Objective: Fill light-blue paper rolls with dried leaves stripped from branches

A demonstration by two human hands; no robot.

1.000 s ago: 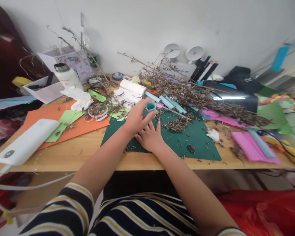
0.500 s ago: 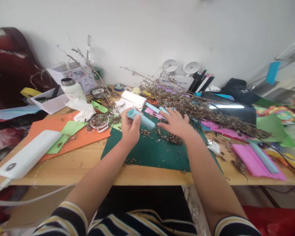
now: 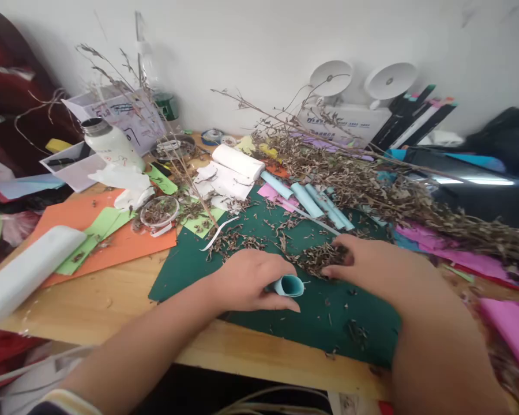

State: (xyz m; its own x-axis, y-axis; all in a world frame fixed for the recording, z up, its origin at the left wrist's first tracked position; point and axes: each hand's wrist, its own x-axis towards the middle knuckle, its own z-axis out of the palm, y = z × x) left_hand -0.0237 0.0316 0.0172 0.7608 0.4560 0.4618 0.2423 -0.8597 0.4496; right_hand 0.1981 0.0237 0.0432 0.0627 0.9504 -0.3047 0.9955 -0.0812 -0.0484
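Left hand (image 3: 270, 285), in my head view, is wrapped around a light-blue paper tube (image 3: 297, 290), open end showing, over the dark-green sheet (image 3: 179, 272), near half past five. Right hand (image 3: 363, 262), between two and three o'clock from it, is half-curled at the dried-leaf pile (image 3: 316, 259); I can't tell if it grips any. I judge the tube light and crushable, best held gently mid-length, the leaves brittle.
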